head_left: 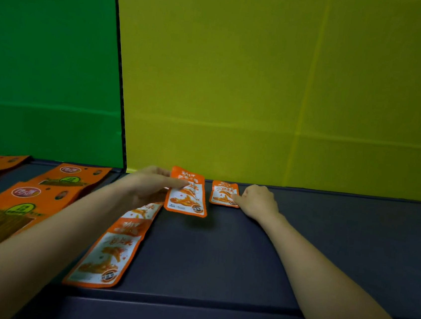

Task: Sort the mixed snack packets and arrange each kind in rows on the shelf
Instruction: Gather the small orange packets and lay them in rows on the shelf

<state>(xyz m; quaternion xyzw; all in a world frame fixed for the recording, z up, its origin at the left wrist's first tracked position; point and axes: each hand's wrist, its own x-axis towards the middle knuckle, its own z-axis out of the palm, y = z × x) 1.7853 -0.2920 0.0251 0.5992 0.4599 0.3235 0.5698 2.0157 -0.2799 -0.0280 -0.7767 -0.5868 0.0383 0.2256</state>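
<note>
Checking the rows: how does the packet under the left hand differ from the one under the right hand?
The left-hand packet looks larger and is lifted, casting a shadow; the right-hand packet looks smaller, lies flat, farther back. The left hand pinches its packet; the right hand only presses. Both are orange and white.
</note>
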